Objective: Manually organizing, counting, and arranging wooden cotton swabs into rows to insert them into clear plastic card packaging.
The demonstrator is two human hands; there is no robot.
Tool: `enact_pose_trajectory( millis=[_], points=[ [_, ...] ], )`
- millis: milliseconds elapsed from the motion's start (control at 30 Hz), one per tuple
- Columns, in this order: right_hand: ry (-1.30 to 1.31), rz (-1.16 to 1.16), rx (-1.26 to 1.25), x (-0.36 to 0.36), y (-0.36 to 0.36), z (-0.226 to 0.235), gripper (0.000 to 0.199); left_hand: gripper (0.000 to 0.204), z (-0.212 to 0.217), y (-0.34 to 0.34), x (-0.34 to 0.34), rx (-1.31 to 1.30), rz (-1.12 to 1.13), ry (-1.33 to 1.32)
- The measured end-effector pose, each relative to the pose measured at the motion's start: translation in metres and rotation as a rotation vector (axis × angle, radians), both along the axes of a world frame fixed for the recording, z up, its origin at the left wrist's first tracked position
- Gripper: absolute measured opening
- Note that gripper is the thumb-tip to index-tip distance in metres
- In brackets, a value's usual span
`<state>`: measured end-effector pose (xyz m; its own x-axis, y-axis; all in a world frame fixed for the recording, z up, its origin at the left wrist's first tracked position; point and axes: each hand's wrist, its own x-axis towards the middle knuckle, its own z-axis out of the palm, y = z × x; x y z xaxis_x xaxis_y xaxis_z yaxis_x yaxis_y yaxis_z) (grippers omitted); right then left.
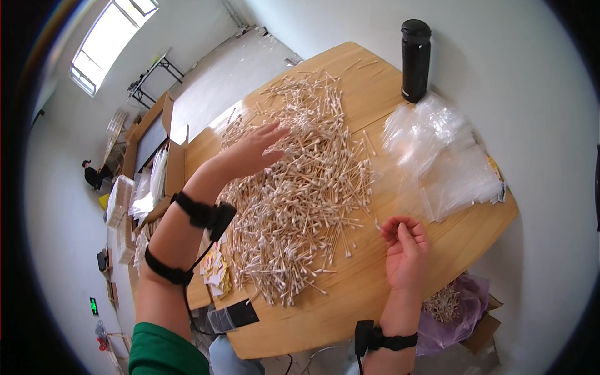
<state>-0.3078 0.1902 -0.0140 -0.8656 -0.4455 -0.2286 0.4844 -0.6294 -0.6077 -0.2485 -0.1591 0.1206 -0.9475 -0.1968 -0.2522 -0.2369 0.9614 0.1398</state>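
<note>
A large loose heap of cotton swabs (306,181), with pale wooden sticks and white tips, spreads over the wooden table (362,300). Above its far left part reaches my left hand (253,150), palm down and fingers apart, holding nothing. To the right of the heap, my right hand (407,250) is closed, fingers curled toward the thumb. Whatever it may hold is hidden; a swab tip shows just beside the fingertips. A pile of clear plastic bags (444,162) lies beyond that hand.
A black bottle (416,59) stands by the wall. Small printed cards (216,272) lie at the table's left edge, near a black-and-clear packet (234,316). Below right, a purple bag (465,312) holds more swabs. Cardboard boxes (150,137) and a distant person (94,175) are at left.
</note>
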Motion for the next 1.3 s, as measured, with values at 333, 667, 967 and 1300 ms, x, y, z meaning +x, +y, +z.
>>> enact_pose_trajectory(
  millis=[333,667,967,1300],
  points=[
    [0.036,0.003,-0.03,-0.004,0.002,-0.012,0.012,0.053,0.11,0.093,0.206,0.088,0.136,-0.313],
    [0.104,-0.007,0.087,-0.005,-0.009,-0.021,0.01,0.049,0.227,0.198,0.373,0.108,0.434,-0.66],
    [0.371,0.118,0.53,0.015,-0.022,-0.012,0.013,0.05,0.117,0.22,0.366,0.324,0.179,-0.408],
    [0.576,1.052,0.558,0.087,-0.031,0.052,0.022,0.07,-0.086,0.224,0.281,0.16,0.453,0.233]
  ],
)
